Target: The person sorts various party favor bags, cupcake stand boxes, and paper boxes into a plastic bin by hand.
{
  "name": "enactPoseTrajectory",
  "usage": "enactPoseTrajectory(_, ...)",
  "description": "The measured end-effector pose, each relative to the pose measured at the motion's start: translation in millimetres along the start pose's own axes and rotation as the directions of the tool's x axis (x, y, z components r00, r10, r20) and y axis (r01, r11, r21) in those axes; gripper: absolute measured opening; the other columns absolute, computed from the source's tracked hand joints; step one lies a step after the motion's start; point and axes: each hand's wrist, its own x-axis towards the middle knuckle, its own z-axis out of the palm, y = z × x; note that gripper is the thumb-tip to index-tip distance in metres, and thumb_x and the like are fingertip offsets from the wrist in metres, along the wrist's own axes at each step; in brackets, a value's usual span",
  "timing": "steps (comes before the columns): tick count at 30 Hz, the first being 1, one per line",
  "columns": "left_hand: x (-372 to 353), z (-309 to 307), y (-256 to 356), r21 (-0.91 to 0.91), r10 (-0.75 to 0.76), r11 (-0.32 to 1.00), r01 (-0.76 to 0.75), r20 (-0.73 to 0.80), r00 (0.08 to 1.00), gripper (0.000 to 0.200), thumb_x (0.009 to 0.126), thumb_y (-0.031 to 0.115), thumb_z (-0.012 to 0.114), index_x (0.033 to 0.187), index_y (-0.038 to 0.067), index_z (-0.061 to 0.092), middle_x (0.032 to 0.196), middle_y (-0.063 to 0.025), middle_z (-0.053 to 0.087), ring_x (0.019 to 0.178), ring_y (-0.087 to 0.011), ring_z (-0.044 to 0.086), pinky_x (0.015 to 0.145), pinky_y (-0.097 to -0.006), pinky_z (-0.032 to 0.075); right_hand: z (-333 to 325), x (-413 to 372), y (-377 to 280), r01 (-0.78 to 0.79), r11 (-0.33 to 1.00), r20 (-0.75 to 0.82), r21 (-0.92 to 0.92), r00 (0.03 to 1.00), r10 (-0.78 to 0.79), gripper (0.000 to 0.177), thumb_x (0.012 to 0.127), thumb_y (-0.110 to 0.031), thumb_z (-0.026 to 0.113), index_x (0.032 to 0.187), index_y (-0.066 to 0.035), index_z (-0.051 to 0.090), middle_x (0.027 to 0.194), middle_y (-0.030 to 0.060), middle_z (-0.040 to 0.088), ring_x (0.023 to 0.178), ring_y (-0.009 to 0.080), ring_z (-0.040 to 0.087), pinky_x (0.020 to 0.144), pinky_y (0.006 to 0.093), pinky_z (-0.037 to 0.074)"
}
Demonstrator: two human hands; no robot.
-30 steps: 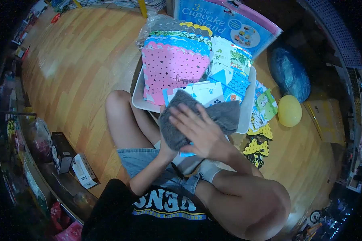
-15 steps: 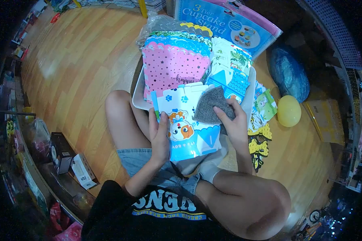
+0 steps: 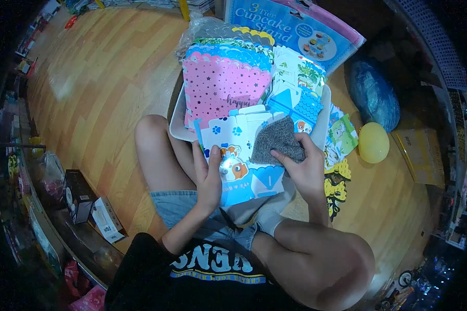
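My left hand (image 3: 208, 179) grips the left edge of a flat, unfolded cardboard party box (image 3: 237, 136), printed with a cartoon dog and blue paw prints. Its thumb lies over the printed face. In my right hand (image 3: 307, 163) is a folded grey cloth (image 3: 277, 142), pinched between thumb and fingers and resting on the box's right side. Behind the box stands a white tub (image 3: 179, 124) packed with pink star-patterned cardboard sheets (image 3: 225, 83) and other printed box pieces (image 3: 298, 78).
A cupcake stand package (image 3: 290, 31) leans behind the tub. On the right are a yellow balloon (image 3: 373, 143), a blue plastic-wrapped bundle (image 3: 373, 93), a brown carton (image 3: 419, 155) and yellow-black cutouts (image 3: 336, 186). Small boxes (image 3: 108, 220) stand by the left shelf.
My right hand and the grey cloth have shifted slightly right and down across the box. The box has tilted a little, and my left hand stays at its left edge.
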Motion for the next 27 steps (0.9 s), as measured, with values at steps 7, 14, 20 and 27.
enactPoseTrajectory(7,8.9,-11.5,1.6,0.19,0.057,0.98,-0.063,0.036,0.998,0.036,0.094,0.021,0.035,0.123,0.001,0.027,0.11,-0.01,0.046,0.098,-0.0109,0.046,0.085,-0.0243,0.039,-2.0,-0.8,9.1,-0.03,0.963,0.03,0.266,0.999,0.023,0.028,0.069,-0.007,0.069,0.089,0.003,0.051,0.082,0.0127,0.062,0.075,0.0153,0.059,0.066,0.028,0.046)
enactPoseTrajectory(14,12.9,-14.8,4.7,-0.019,-0.081,0.996,0.083,0.109,0.991,0.043,0.094,0.022,0.035,0.129,0.001,0.022,0.118,-0.0083,0.042,0.104,-0.0107,0.043,0.089,-0.0246,0.035,-10.1,2.9,7.6,-0.053,0.87,-0.09,0.49,0.99,0.111,0.018,0.076,-0.001,0.061,0.092,0.004,0.054,0.086,0.0065,0.06,0.079,0.0095,0.053,0.072,0.0231,0.042)
enactPoseTrajectory(20,9.1,-13.5,2.4,-0.043,-0.038,0.998,0.043,0.118,0.992,0.042,0.093,0.02,0.038,0.128,0.001,0.024,0.117,-0.0089,0.043,0.104,-0.0118,0.044,0.089,-0.0253,0.036,-4.2,3.6,8.1,-0.009,0.897,-0.113,0.443,0.991,0.066,0.018,0.078,-0.002,0.06,0.094,0.004,0.054,0.085,0.0065,0.06,0.079,0.0098,0.053,0.072,0.023,0.042)
enactPoseTrajectory(27,16.3,-8.9,9.1,-0.038,-0.045,0.998,0.049,0.101,0.994,0.038,0.091,0.014,0.042,0.123,0.0,0.029,0.113,-0.0101,0.047,0.102,-0.0137,0.048,0.086,-0.0261,0.04,-12.4,-1.3,11.6,0.136,0.892,-0.389,0.431,0.92,0.047,0.027,0.079,-0.005,0.061,0.102,0.004,0.051,0.097,0.0098,0.057,0.083,0.0146,0.054,0.078,0.0271,0.042)
